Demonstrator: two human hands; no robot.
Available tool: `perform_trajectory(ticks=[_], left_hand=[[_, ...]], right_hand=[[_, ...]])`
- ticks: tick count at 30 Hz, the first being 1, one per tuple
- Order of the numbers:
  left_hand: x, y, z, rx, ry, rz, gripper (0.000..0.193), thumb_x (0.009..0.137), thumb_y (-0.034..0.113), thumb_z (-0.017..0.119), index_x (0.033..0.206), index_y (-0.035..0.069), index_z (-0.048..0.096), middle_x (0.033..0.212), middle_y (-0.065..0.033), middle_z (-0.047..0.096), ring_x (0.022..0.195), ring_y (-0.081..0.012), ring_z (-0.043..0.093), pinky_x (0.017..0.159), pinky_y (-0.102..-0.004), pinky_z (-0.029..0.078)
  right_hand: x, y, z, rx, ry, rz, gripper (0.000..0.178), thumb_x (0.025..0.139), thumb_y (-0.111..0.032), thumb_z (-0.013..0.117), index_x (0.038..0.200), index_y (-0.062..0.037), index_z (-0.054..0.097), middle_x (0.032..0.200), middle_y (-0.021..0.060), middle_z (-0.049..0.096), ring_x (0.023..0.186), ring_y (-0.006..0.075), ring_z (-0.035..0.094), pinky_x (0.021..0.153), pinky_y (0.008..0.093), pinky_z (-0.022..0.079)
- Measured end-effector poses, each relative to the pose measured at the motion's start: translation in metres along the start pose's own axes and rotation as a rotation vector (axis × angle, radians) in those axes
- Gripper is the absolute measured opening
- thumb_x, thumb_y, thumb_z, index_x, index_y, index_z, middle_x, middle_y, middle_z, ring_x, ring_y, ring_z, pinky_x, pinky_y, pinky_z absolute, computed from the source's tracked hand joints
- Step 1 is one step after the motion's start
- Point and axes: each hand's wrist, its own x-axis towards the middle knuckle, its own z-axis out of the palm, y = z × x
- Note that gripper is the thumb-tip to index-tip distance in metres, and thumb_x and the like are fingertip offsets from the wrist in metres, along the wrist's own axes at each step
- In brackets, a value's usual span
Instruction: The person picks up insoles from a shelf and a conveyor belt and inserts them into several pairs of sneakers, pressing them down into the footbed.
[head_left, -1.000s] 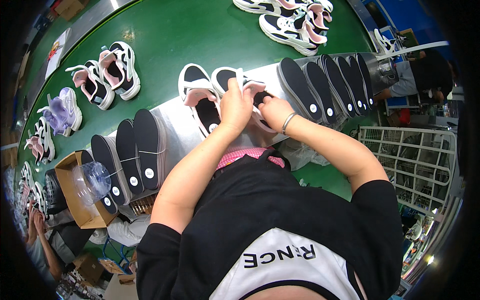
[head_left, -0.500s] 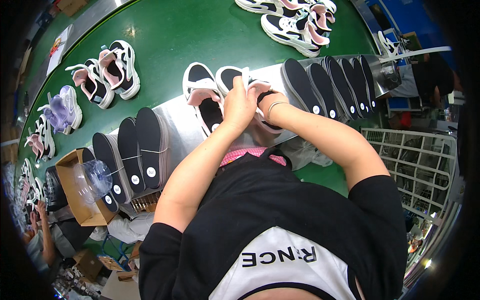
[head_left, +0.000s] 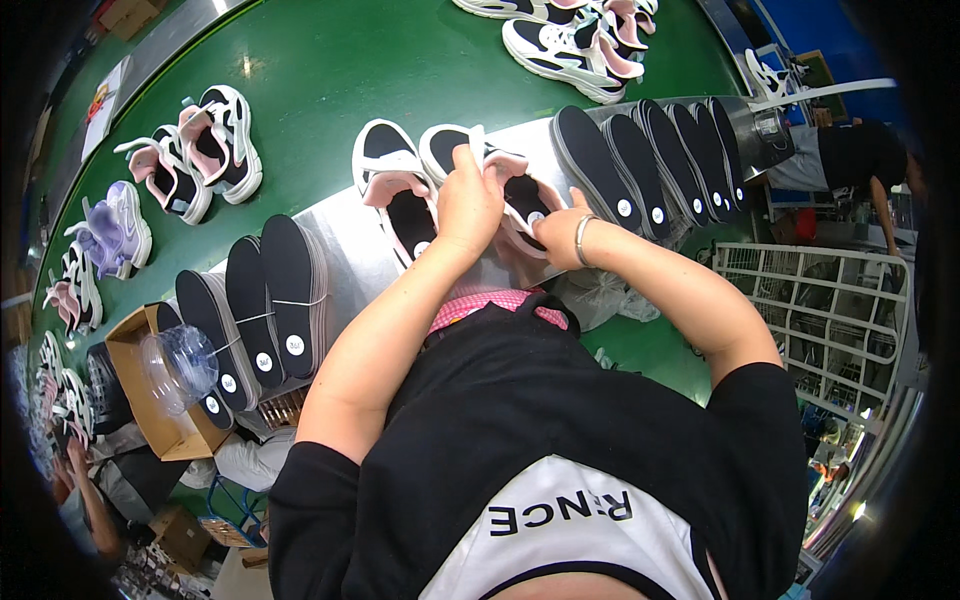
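Two black, white and pink sneakers stand side by side on the metal ledge in front of me. My left hand (head_left: pixel 470 205) is closed on the upper of the right sneaker (head_left: pixel 447 147), holding its tongue and side by the opening. At that sneaker's heel, my right hand (head_left: pixel 568 232) grips the collar, its thumb beside the white round label of the black insole (head_left: pixel 524 192) inside. The left sneaker (head_left: pixel 385 143) rests untouched beside my left hand; a black insole with a white label also shows in it.
Bundled black insoles (head_left: pixel 290 280) lie left, with more insole stacks (head_left: pixel 590 150) right. A cardboard box (head_left: pixel 130 350) holds a clear plastic container (head_left: pixel 180 368). Several sneakers (head_left: pixel 220 145) stand on the green table (head_left: pixel 330 70). A white wire rack (head_left: pixel 800 260) is at right; other people work nearby.
My right hand has drawn back out of the sneaker's opening to its heel, uncovering the insole and its label. The left hand keeps its hold. The whole view has shifted slightly.
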Motion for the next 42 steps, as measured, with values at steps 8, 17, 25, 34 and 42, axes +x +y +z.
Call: perform_trajectory(ticks=[8, 17, 25, 34, 42], left_hand=[[-0.014, -0.002, -0.008, -0.149, -0.036, -0.009, 0.018, 0.078, 0.002, 0.043, 0.092, -0.005, 0.033, 0.070, -0.0218, 0.056, 0.068, -0.0366, 0.057, 0.059, -0.0401, 0.045], [-0.018, 0.003, -0.012, -0.194, -0.077, -0.067, 0.022, 0.079, 0.001, 0.040, 0.098, -0.006, 0.032, 0.074, -0.0228, 0.057, 0.071, -0.0360, 0.058, 0.060, -0.0382, 0.046], [-0.010, -0.001, 0.003, -0.202, -0.051, -0.070, 0.020, 0.078, 0.001, 0.042, 0.094, -0.005, 0.033, 0.072, -0.0222, 0.057, 0.068, -0.0368, 0.058, 0.059, -0.0407, 0.045], [0.000, 0.000, 0.014, -0.188, -0.074, -0.055, 0.022, 0.079, 0.004, 0.043, 0.097, -0.004, 0.033, 0.070, -0.0217, 0.057, 0.066, -0.0370, 0.057, 0.057, -0.0423, 0.044], [0.001, -0.003, 0.017, -0.116, -0.052, -0.035, 0.028, 0.077, 0.006, 0.045, 0.100, -0.005, 0.034, 0.072, -0.0255, 0.056, 0.069, -0.0401, 0.056, 0.060, -0.0450, 0.043]], right_hand=[[-0.032, 0.016, -0.010, 0.180, 0.505, -0.192, 0.027, 0.075, -0.018, 0.050, 0.100, -0.0103, 0.054, 0.075, 0.0027, 0.061, 0.077, 0.0201, 0.058, 0.093, 0.0481, 0.023], [-0.040, -0.001, 0.012, 0.020, 0.440, -0.137, 0.030, 0.072, -0.022, 0.055, 0.095, -0.0038, 0.053, 0.080, 0.0103, 0.060, 0.083, 0.0220, 0.057, 0.093, 0.0504, 0.021], [-0.004, 0.001, 0.009, 0.007, 0.226, -0.077, 0.028, 0.073, -0.016, 0.042, 0.093, -0.0018, 0.055, 0.081, 0.0153, 0.061, 0.082, 0.0264, 0.058, 0.085, 0.0544, 0.024], [0.040, 0.011, 0.007, 0.398, 0.423, -0.060, 0.025, 0.071, -0.016, 0.052, 0.089, 0.0002, 0.057, 0.082, 0.0158, 0.061, 0.082, 0.0292, 0.058, 0.075, 0.0352, 0.044], [0.051, 0.008, 0.005, 0.197, 0.259, 0.120, 0.024, 0.073, -0.020, 0.052, 0.088, -0.0044, 0.061, 0.087, 0.0126, 0.061, 0.085, 0.0243, 0.058, 0.074, 0.0316, 0.044]])
